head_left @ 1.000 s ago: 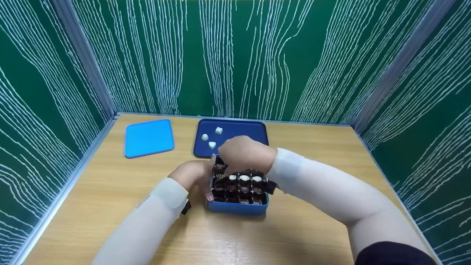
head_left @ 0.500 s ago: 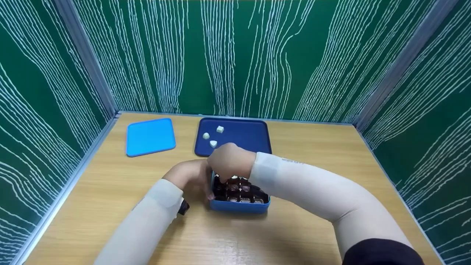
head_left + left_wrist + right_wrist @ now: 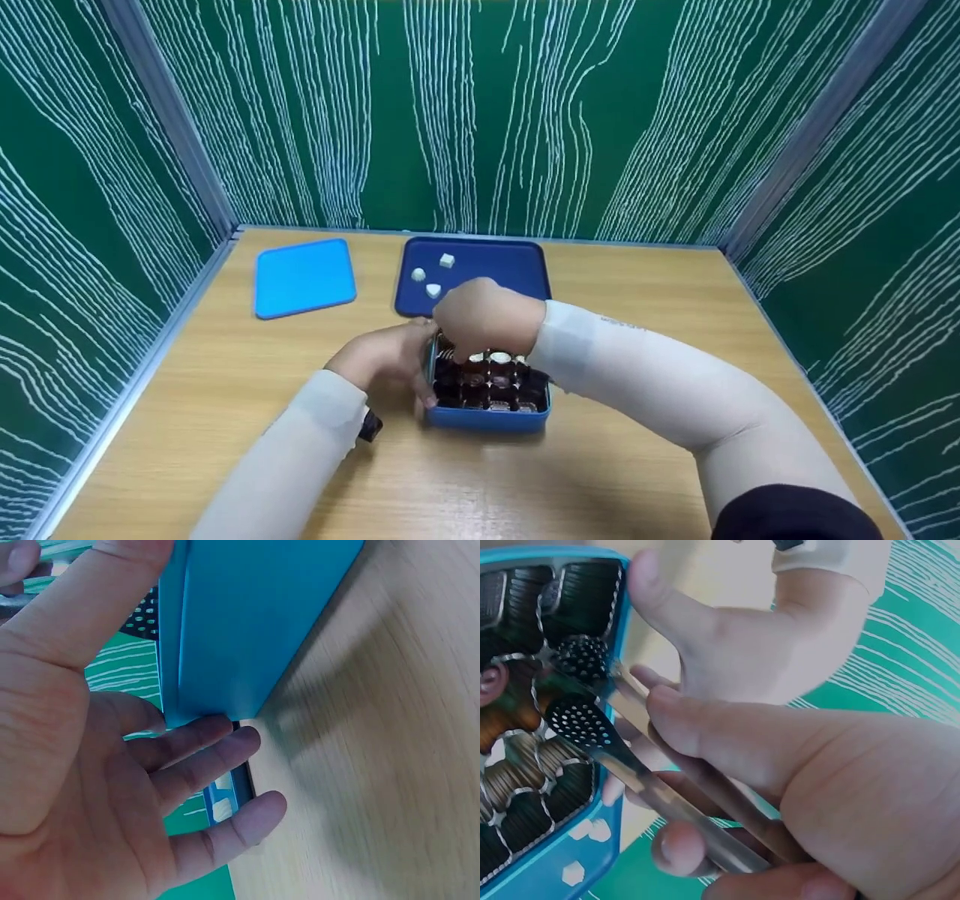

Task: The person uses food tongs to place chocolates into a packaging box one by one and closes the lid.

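Note:
A blue box with a dark divided insert stands on the table. White pieces sit in one row of its compartments. My right hand is over the box's far left part. In the right wrist view it grips metal tongs between thumb and fingers. Their dark perforated heads are slightly apart over the compartments; I cannot tell whether anything lies beneath them. My left hand rests along the box's left side, thumb and fingertips touching it. In the left wrist view its lower fingers extend loosely past the corner.
Behind the box lies a navy tray with three small white pieces on its left part. A flat light-blue square lies at the back left. Green walls with white lines enclose the wooden table.
My right hand moved left and nearer over the box, then slightly back to the far right. My left hand stays at the box's side. The three white pieces stay on the tray.

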Demonstrator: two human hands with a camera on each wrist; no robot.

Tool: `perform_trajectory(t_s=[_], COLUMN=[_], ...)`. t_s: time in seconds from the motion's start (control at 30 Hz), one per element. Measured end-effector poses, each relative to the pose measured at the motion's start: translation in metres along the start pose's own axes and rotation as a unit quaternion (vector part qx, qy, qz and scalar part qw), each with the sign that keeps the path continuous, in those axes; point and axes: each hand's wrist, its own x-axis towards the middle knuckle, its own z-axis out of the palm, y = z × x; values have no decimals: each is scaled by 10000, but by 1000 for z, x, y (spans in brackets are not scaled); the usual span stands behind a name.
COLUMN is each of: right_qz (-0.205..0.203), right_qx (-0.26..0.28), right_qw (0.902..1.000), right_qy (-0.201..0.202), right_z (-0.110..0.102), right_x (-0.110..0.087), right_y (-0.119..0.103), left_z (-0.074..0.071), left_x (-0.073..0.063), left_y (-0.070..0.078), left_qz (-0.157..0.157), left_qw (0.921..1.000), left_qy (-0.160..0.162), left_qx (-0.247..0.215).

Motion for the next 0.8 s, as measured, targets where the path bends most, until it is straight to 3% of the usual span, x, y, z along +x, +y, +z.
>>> perform_trajectory(t_s=[0.27, 0.43, 0.57, 0.67, 0.8], right_qz=[428, 679, 1062, 1460, 1702], right_qx=[470, 1248, 1793, 2078, 2419], right_qw=[9974, 9882, 9726, 9607, 9477], right_qy=[-338, 569, 1029, 1122, 1196], right_z=[-10, -1, 9, 18, 31], right_x=[-8, -1, 19, 41, 71], right_y=[39, 72, 89, 95, 95], left_z=[-2, -4, -5, -5, -2], left_x=[-1, -2, 0, 2, 2], left_y=[13, 17, 20, 23, 26], left_qz=[-496, -714, -846, -909, -1028], left_qw=[9963, 9933, 9912, 9901, 9891], left_qy=[-114, -106, -187, -227, -242], left_qx=[687, 904, 1000, 1042, 1027])
